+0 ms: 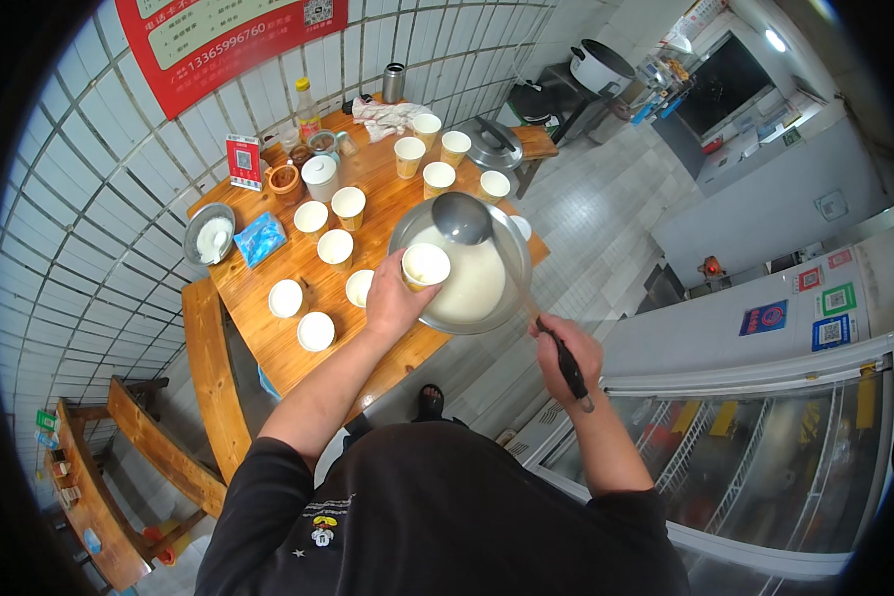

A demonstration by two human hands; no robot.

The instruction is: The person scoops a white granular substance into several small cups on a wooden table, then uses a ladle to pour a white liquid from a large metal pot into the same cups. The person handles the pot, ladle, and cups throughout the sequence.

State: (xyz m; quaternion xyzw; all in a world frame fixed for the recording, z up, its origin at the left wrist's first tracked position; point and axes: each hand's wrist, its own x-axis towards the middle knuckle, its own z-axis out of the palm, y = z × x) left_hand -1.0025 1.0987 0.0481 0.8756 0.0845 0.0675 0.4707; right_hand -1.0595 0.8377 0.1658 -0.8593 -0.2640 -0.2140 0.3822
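In my left hand (397, 296) is a paper cup (427, 264), tilted slightly, its pale inside showing. My right hand (569, 360) grips the black handle of a ladle (462, 219), whose metal bowl is over the far side of a large steel pot (522, 260). White milky liquid (475, 281) fills much of that pot, and the cup is above its left part. Several more paper cups stand on the wooden table, among them one beside my left wrist (359, 288) and one farther left (286, 297). How full they are I cannot tell.
On the wooden table (258, 328) are a bowl of white powder (210, 235), a blue packet (260, 240), a white lidded jar (320, 177), a bottle (306, 107) and a pot lid (494, 143). Benches (214, 368) flank the left side. A glass-topped freezer (755, 457) is at the right.
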